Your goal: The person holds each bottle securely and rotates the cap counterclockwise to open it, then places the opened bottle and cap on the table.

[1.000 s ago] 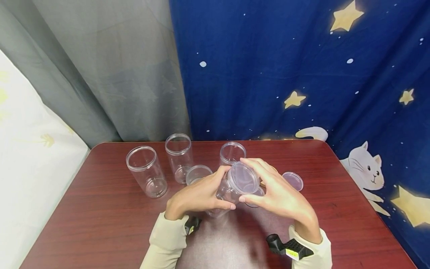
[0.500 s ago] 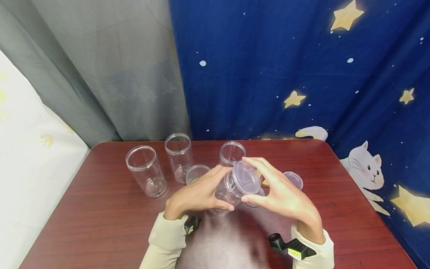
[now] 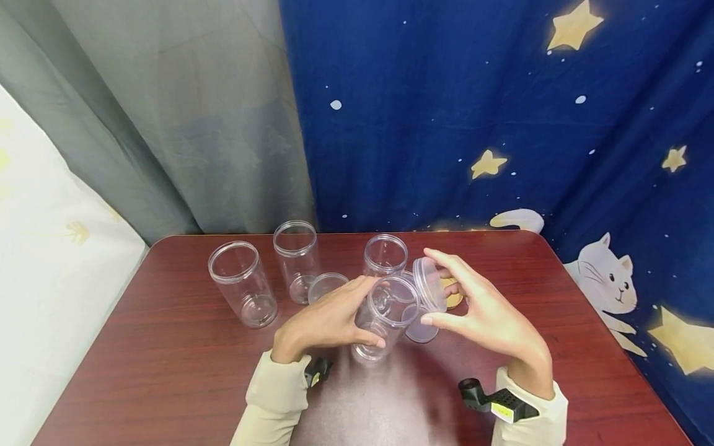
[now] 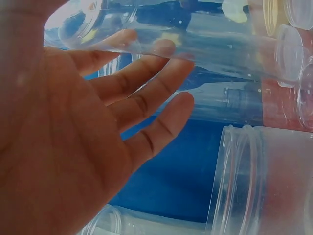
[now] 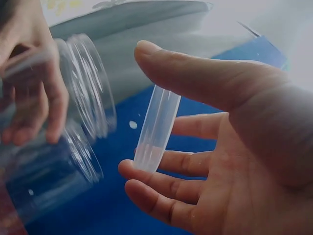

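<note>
1. Left hand (image 3: pixel 326 322) wraps a clear plastic jar (image 3: pixel 385 316), fingers curled round its body; jar tilted, open mouth facing the right hand, held just above the table (image 3: pixel 167 371).
2. Right hand (image 3: pixel 485 319) pinches a clear lid (image 3: pixel 429 285) btwn thumb and fingertips (image 5: pixel 146 188), lid on edge, just beside the jar's mouth, apart from it.
3. Right wrist view: lid (image 5: pixel 156 127) seen edge-on, thumb on top rim, fingers under.
4. Left wrist view: palm and fingers (image 4: pixel 146 98) against the jar wall.
5. On the table behind: three more open jars standing upright, one far left (image 3: pixel 242 285), one next to it (image 3: pixel 297 260), one nr centre (image 3: pixel 385 254).
6. Loose lids lying flat: one (image 3: pixel 326 286) by the left hand, another (image 3: pixel 421 331) under the right hand's fingers.
7. Backdrop: blue star-and-cat cloth (image 3: pixel 502 124), grey curtain (image 3: pixel 167 111) to the left.
</note>
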The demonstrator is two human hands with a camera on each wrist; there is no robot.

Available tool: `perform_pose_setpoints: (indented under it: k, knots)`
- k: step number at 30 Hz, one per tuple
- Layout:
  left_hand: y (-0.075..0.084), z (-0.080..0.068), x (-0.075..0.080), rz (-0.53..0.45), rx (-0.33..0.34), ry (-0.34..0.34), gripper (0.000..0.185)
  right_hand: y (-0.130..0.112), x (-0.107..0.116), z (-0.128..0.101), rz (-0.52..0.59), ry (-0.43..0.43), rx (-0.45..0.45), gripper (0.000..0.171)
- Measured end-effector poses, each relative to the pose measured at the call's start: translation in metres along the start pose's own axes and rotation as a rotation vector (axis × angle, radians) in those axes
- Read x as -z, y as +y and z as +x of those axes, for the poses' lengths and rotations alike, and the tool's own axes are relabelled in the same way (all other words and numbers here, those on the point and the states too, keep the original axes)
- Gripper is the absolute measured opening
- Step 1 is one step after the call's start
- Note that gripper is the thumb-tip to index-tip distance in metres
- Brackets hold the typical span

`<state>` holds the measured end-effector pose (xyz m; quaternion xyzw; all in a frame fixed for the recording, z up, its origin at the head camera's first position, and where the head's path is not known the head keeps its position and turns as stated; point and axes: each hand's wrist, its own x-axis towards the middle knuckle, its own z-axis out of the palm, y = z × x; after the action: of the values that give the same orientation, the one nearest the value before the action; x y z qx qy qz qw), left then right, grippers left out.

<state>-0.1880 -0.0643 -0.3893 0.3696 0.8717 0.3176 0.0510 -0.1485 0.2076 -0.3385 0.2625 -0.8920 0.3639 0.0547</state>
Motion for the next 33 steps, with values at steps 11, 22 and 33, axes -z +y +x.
perform_pose_setpoints:
  k: [11,22,33]
  knots:
    - [-0.002,-0.002,0.002,-0.015,0.051,-0.026,0.087,0.024,0.007,0.002,0.018,0.004,-0.071,0.091]
    - [-0.004,-0.003,0.003,-0.033,0.055,-0.043,0.087,0.040,0.007,-0.001,-0.023,0.006,-0.125,0.083]
    - [-0.007,-0.004,0.003,-0.075,0.055,-0.055,0.089,0.054,0.006,-0.001,-0.113,-0.022,-0.202,0.082]
